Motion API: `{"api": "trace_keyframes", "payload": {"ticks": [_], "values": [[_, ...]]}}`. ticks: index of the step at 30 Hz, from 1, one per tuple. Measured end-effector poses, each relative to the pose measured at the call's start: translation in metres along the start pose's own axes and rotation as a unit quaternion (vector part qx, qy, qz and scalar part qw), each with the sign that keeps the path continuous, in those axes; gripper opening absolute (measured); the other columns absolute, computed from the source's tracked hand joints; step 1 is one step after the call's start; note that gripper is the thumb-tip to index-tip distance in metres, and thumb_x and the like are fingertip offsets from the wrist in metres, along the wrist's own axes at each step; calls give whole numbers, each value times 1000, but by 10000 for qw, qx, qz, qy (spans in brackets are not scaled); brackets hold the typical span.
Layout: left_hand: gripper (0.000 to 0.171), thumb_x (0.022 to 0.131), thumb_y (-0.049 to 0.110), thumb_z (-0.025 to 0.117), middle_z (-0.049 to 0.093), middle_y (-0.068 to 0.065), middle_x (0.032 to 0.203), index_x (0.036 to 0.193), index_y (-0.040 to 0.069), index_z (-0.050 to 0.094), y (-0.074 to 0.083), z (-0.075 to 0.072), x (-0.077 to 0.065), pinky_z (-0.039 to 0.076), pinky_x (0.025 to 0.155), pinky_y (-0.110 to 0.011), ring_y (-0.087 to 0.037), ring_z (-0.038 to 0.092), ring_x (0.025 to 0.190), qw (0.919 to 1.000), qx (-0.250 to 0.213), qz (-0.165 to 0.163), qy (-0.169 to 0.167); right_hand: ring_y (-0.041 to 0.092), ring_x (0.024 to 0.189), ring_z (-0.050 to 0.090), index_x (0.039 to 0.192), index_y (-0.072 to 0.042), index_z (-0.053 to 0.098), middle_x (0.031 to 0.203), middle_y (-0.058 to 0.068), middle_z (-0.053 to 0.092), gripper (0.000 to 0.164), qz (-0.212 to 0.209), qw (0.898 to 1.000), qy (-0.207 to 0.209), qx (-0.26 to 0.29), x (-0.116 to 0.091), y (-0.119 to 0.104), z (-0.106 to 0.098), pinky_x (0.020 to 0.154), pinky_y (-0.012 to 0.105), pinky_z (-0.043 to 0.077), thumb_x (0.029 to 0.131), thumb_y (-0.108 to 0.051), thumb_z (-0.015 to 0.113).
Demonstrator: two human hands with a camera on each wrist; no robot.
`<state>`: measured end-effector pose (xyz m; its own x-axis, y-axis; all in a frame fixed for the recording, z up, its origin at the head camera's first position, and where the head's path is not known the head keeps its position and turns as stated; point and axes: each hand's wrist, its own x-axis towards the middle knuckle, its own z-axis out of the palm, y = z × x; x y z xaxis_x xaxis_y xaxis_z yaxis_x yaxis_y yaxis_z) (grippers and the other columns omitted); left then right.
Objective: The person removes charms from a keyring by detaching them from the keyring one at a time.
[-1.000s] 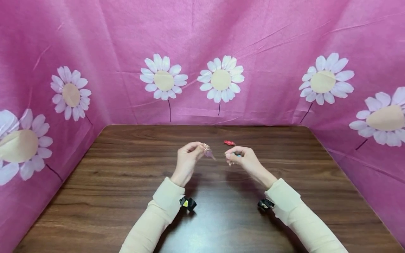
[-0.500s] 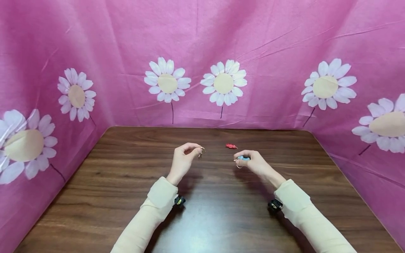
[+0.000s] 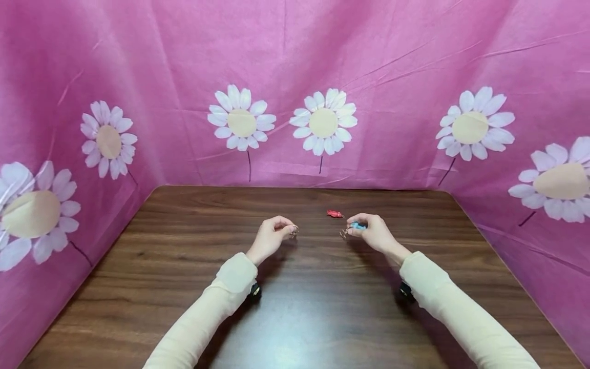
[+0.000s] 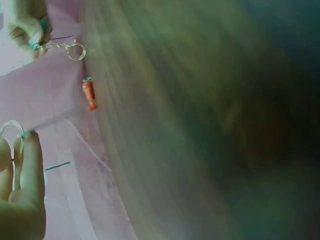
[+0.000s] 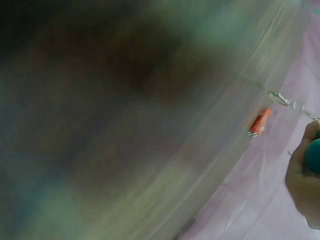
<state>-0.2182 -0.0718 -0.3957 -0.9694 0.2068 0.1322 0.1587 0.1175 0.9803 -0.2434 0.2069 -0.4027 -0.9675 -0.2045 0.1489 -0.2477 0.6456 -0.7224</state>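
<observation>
Out over the far half of the table, my left hand (image 3: 272,236) pinches a gold-coloured key ring (image 4: 13,126) between fingertips and thumb. Whatever else may hang from that ring is hidden or too small to tell. To its right, my right hand (image 3: 377,231) grips a blue keychain (image 3: 357,225) by its blue figure. From this keychain a short chain with a gold ring (image 4: 76,51) dangles past the fingertips. A red figure keychain (image 3: 334,213) lies on the table just beyond the hands, nearer to the right one.
The dark wooden table (image 3: 295,287) reaches back to a pink cloth (image 3: 396,154) printed with white daisies, which hangs around its far and side edges. Black straps with small cameras sit under both wrists.
Both hands have moved apart from each other. A purplish piece seen at the left fingers a second ago no longer shows. The blue figure shows more in the right hand. The red keychain lies still.
</observation>
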Motion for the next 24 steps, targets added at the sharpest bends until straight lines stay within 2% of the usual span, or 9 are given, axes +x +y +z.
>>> {"api": "trace_keyframes", "payload": {"ticks": [2, 5, 8, 11, 18, 24], "values": [[12, 87, 0, 57, 66, -25, 90, 91, -12, 59, -10, 1, 7, 54, 77, -33, -17, 65, 77, 9998, -48, -37, -189, 12, 74, 56, 101, 1, 66, 89, 12, 68, 26, -55, 9999, -92, 8, 5, 1, 0, 64, 21, 46, 78, -9, 71], [12, 87, 0, 56, 66, -24, 91, 92, -11, 58, -19, 4, 17, 55, 76, -32, -11, 63, 75, 9991, 55, -44, -420, 11, 75, 57, 101, 1, 66, 91, 11, 65, 26, -179, 9997, -162, 101, 13, 0, 1, 64, 20, 47, 77, -8, 71], [12, 89, 0, 55, 66, -25, 93, 93, -11, 57, -22, 6, 26, 55, 75, -32, -12, 63, 77, 9979, 191, -143, -599, 8, 74, 58, 102, 1, 66, 92, 11, 66, 29, -248, 9993, -182, 232, 20, 0, 6, 64, 19, 47, 76, -10, 73], [12, 90, 0, 53, 65, -26, 96, 94, -10, 55, -25, 7, 32, 54, 77, -31, -15, 64, 81, 9961, 244, -384, -759, 9, 72, 57, 103, 0, 66, 87, 10, 68, 31, -186, 9990, -167, 378, 26, 1, 13, 64, 20, 48, 76, -11, 73], [11, 90, -2, 51, 64, -28, 98, 94, -12, 53, -32, 8, 40, 54, 78, -33, -17, 65, 81, 9961, 121, -503, -716, 13, 75, 58, 102, -2, 66, 87, 9, 68, 29, 49, 9988, -78, 491, 33, 3, 26, 66, 24, 48, 76, -10, 73], [10, 88, -5, 52, 64, -25, 93, 94, -14, 54, -39, -1, 52, 54, 76, -29, -12, 62, 75, 9950, 136, -731, -662, 12, 79, 61, 100, -1, 65, 87, 8, 70, 30, -145, 9994, -270, 130, 39, 14, 28, 70, 24, 47, 74, -12, 75]]}}
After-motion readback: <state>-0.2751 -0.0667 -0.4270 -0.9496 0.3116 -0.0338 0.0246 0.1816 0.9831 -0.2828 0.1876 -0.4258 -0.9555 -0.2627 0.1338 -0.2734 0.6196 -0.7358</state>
